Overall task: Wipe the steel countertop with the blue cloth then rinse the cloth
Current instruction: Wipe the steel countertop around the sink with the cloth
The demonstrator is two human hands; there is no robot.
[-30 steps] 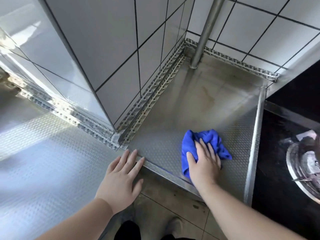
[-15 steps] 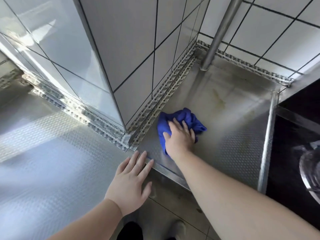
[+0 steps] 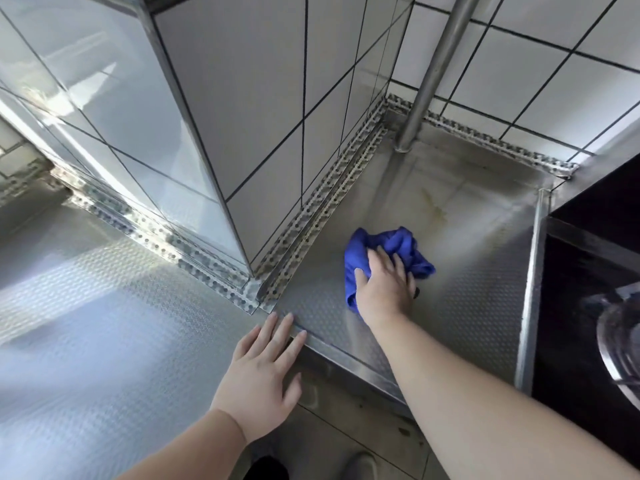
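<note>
On the left, our left hand (image 3: 266, 372) lies flat with straight fingers, holding nothing, at the front edge of the steel table (image 3: 467, 289). To its right, our right hand (image 3: 384, 289) presses the bunched blue cloth (image 3: 388, 247) onto the table, fingers spread. 1 yellowish stain (image 3: 436, 206) lies just beyond the cloth. We judge short strokes could miss it, and the loose bundle could slip from under our palm.

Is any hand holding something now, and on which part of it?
The right hand presses flat on the near part of the bunched blue cloth. The left hand holds nothing; it rests on the steel countertop.
</note>
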